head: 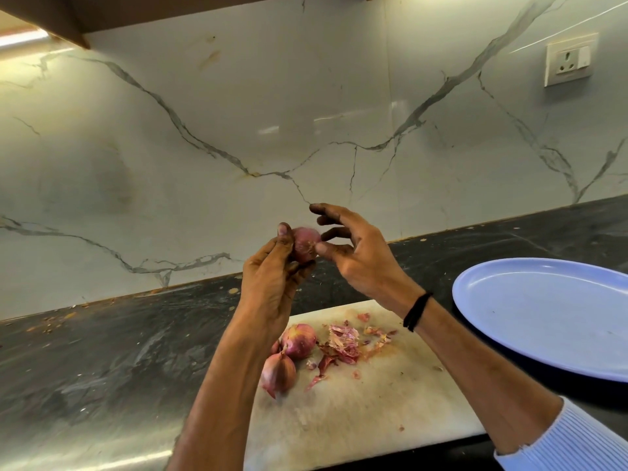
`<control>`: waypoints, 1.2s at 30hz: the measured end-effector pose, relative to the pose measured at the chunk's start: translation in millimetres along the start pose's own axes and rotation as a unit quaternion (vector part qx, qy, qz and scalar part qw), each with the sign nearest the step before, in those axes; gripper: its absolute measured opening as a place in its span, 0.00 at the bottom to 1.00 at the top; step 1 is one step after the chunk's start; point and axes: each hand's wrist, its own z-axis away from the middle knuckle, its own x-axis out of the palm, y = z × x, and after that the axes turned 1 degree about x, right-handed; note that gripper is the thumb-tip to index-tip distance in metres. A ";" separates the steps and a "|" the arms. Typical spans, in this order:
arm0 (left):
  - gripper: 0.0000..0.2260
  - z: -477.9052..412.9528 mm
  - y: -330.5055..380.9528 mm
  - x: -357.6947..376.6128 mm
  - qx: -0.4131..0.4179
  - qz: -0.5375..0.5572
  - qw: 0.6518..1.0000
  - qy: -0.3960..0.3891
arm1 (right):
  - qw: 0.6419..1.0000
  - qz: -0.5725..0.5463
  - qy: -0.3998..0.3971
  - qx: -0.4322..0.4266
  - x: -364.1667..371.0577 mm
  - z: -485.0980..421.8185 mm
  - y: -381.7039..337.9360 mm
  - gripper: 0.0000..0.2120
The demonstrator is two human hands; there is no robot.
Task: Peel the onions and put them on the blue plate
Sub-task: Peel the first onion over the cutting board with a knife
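Head view: left hand [272, 277] is curled round a small red onion [306, 244], held up over the dark counter [102, 351] and above the far end of the white cutting board [356, 419]. Right hand [360, 256] has only its thumb tip [326, 249] on the onion's skin; its other fingers are spread and off it, so no real grip there. Black band [417, 311] on the right wrist, striped sleeve [571, 443] pushed up. On the board: two unpeeled onions [299, 341] [278, 373] touching, loose peel scraps [343, 345] just beside them. Blue plate [543, 317] sits on the counter right of the board. Marble backsplash [238, 130] behind, wall socket [569, 62] upper right.
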 end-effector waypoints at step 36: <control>0.09 -0.6 -15.7 -8.6 0.414 -0.489 0.766 0.049 | 0.943 0.291 0.059 -0.152 4.3 6.9 8.0 0.20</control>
